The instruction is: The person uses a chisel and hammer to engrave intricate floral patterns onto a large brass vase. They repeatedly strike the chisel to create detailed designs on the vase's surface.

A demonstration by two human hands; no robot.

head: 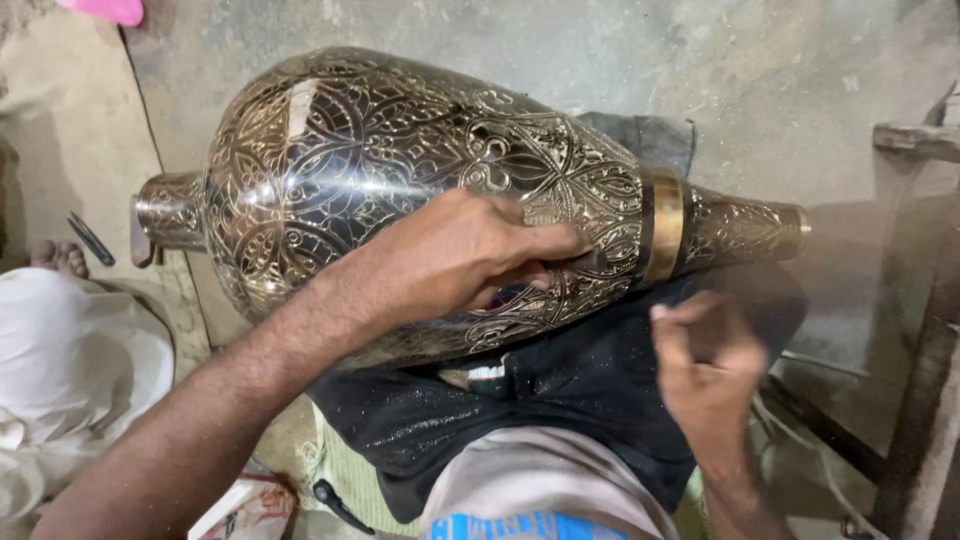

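Note:
A large silver-coloured metal vase [380, 170] with fine floral engraving lies on its side, its gold-banded neck [665, 225] pointing right. It rests on a dark cloth [580, 390] spread over my lap. My left hand [460, 255] lies on the vase's belly and pinches a small dark engraving tool [592, 262], whose tip is against the metal near the neck. My right hand [705, 355] hovers just below the neck, blurred, with its fingers curled. Whether it holds anything cannot be told.
A person's bare foot [55, 257] and white garment [70, 360] are at the left. A thin metal tool [90, 238] lies on the floor beside them. A grey cloth [650, 135] sits behind the vase, a wooden frame [920, 140] at the right.

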